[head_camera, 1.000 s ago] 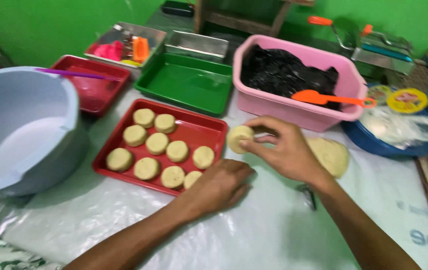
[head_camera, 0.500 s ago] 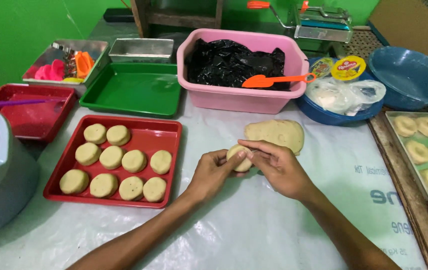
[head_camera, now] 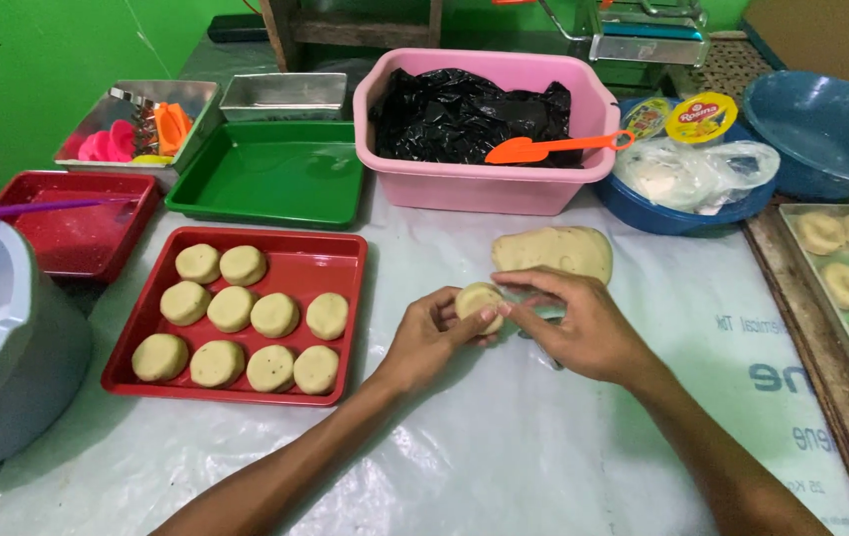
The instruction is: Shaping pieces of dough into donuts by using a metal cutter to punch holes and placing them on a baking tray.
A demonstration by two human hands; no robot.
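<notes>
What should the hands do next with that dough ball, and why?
Probably finish rounding the dough ball, then set it in the red tray. The left hand cups it and the right hand pinches its edge; ten shaped pieces already fill the tray's left and middle, with bare space along its right side.

Round yellow-red lidded tub (head_camera: pixel 701 117) w/ label – in blue basin (head_camera: pixel 633 203), beside clear plastic bag (head_camera: pixel 697 171).

single head-worn view, looking steeply down and forward over the plastic-covered table (head_camera: pixel 583 467). near range: forearms enter from the bottom edge, both hands mid-frame. green wall (head_camera: pixel 37 69) closes the top left. no second view.
</notes>
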